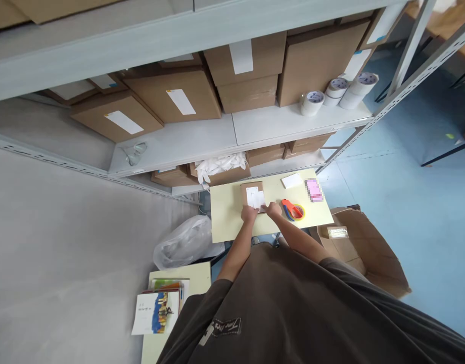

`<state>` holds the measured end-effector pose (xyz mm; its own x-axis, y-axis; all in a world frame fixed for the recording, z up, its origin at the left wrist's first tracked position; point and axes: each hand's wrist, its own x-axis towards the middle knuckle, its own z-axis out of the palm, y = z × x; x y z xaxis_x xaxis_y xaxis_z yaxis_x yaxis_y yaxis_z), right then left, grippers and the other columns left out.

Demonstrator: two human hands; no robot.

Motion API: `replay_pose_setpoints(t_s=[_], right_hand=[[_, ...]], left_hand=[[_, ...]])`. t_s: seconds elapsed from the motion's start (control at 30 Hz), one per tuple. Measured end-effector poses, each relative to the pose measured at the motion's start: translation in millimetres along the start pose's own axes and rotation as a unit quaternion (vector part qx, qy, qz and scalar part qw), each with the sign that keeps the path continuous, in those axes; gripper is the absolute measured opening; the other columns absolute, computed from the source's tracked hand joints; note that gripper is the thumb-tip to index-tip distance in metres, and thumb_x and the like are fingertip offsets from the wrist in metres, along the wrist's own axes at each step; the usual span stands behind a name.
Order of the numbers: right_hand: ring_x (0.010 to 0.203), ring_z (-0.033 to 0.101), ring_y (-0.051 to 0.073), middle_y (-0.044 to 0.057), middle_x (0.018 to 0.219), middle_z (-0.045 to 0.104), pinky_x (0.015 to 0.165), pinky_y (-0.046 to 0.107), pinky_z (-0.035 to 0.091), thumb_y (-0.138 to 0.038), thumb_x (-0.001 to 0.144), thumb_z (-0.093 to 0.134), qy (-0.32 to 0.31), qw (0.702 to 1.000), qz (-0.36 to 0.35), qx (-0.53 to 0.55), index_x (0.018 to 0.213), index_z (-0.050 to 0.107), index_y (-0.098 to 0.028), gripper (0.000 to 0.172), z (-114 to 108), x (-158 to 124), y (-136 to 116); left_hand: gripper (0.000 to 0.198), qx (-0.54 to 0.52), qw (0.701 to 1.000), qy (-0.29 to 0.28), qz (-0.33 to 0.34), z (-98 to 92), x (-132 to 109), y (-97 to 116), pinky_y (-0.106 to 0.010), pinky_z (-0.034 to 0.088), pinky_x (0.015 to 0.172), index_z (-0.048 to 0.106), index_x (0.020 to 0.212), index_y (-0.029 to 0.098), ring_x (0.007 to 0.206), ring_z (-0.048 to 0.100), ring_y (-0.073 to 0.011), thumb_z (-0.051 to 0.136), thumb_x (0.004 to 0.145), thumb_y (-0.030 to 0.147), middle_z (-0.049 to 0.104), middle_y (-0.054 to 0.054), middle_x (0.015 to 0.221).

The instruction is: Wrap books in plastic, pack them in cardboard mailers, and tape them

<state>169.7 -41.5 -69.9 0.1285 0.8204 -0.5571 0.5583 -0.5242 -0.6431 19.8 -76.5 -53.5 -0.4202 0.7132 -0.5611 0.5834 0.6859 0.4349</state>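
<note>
On the tabletop (227, 212), the cardboard box (251, 185) lies just beyond the left hand (249, 214) and right hand (273, 210), both at its near edge; each grip looks narrow, though whether either pinches the white label (254, 197) I cannot tell.

Both bare arms are stretched toward the far side from short, dark grey-brown fabric sleeves (338, 268). The left forearm (237, 253) is angled far and slightly right; the right forearm (303, 238) is slanted far and leftward, so the two are brought together at the hands. The bare left hand (249, 213) is held just beside the bare right hand (273, 209), a small gap being left between them. The fingers of both are bent inward, the right hand's being pointed leftward; how tightly they are closed cannot be made out.
</note>
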Motion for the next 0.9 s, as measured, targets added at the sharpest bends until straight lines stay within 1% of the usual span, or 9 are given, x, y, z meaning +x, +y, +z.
replay_pose_setpoints(t_s=[0.13,0.23,0.3,0.37,0.47,0.57,0.63,0.77,0.9], right_hand=[[0.115,0.072,0.039,0.027,0.113,0.078,0.094,0.043,0.052,-0.051,0.087,0.086,0.014,0.993,0.027,-0.116,0.117,0.076,-0.014,0.048,-2,-4,-6],[0.124,0.068,0.036,0.025,0.135,0.072,0.101,0.042,0.05,-0.039,0.098,0.074,0.032,0.985,-0.05,-0.16,0.145,0.065,-0.018,0.053,5,-15,-6],[0.135,0.062,0.035,0.022,0.155,0.061,0.108,0.041,0.047,-0.034,0.105,0.061,0.034,0.971,-0.123,-0.204,0.159,0.057,-0.023,0.055,12,-27,2],[0.144,0.056,0.035,0.017,0.169,0.049,0.114,0.042,0.044,-0.031,0.109,0.051,0.022,0.959,-0.155,-0.236,0.165,0.051,-0.028,0.056,20,-41,14],[0.15,0.051,0.036,0.013,0.176,0.04,0.116,0.044,0.045,-0.031,0.109,0.05,0.007,0.958,-0.146,-0.246,0.169,0.046,-0.032,0.06,26,-58,35],[0.151,0.05,0.035,0.012,0.174,0.044,0.118,0.045,0.045,-0.034,0.104,0.058,-0.001,0.964,-0.158,-0.215,0.165,0.052,-0.032,0.061,25,-64,47],[0.149,0.054,0.032,0.013,0.168,0.052,0.119,0.043,0.046,-0.035,0.102,0.061,0.01,0.971,-0.177,-0.158,0.158,0.06,-0.029,0.057,23,-62,46],[0.128,0.07,0.03,0.017,0.146,0.069,0.111,0.043,0.053,-0.046,0.099,0.063,0.055,0.989,-0.136,-0.003,0.148,0.065,-0.022,0.055,24,-53,29],[0.123,0.073,0.031,0.017,0.146,0.069,0.108,0.042,0.054,-0.053,0.093,0.068,0.044,0.994,-0.075,0.067,0.144,0.067,-0.022,0.06,39,-48,4]], left_hand=[[0.04,0.049,0.998,0.011,0.028,-23.0,6,-10,-0.045,0.056,0.098,0.085,0.101,0.017,0.125,0.071,-0.0428,0.09,0.077,0.049,0.08,-0.024,0.114],[0.033,0.06,0.987,0.01,0.148,-28.6,10,-11,-0.048,0.052,0.11,0.083,0.116,0.02,0.133,0.066,-0.0385,0.077,0.091,0.041,0.077,-0.022,0.126],[0.044,0.058,0.969,0.008,0.24,-24.5,12,-8,-0.052,0.045,0.121,0.077,0.135,0.024,0.15,0.052,-0.0378,0.074,0.093,0.036,0.067,-0.02,0.149],[0.06,0.057,0.958,0.0,0.281,-18.1,14,-5,-0.058,0.033,0.13,0.067,0.15,0.028,0.164,0.03,-0.0393,0.076,0.092,0.039,0.05,-0.015,0.169],[0.072,0.06,0.957,-0.019,0.283,-11.8,17,-8,-0.059,0.022,0.135,0.059,0.159,0.032,0.17,0.013,-0.039,0.076,0.091,0.047,0.036,-0.008,0.179],[0.074,0.039,0.954,-0.033,0.295,-12.7,23,-16,-0.057,0.022,0.135,0.059,0.16,0.033,0.17,0.015,-0.0381,0.075,0.09,0.05,0.037,-0.007,0.179],[0.074,0.015,0.954,-0.034,0.297,-18.3,29,-23,-0.057,0.023,0.135,0.062,0.158,0.032,0.17,0.017,-0.0391,0.075,0.089,0.055,0.039,-0.007,0.178],[0.069,-0.049,0.958,-0.031,0.28,-47.3,46,-47,-0.051,0.024,0.135,0.065,0.154,0.032,0.169,0.022,-0.0346,0.062,0.095,0.068,0.044,-0.006,0.175],[0.067,-0.075,0.982,0.012,0.174,-85.0,53,-87,-0.053,0.033,0.13,0.06,0.157,0.03,0.164,0.034,-0.0325,0.044,0.104,0.068,0.048,-0.01,0.172]])
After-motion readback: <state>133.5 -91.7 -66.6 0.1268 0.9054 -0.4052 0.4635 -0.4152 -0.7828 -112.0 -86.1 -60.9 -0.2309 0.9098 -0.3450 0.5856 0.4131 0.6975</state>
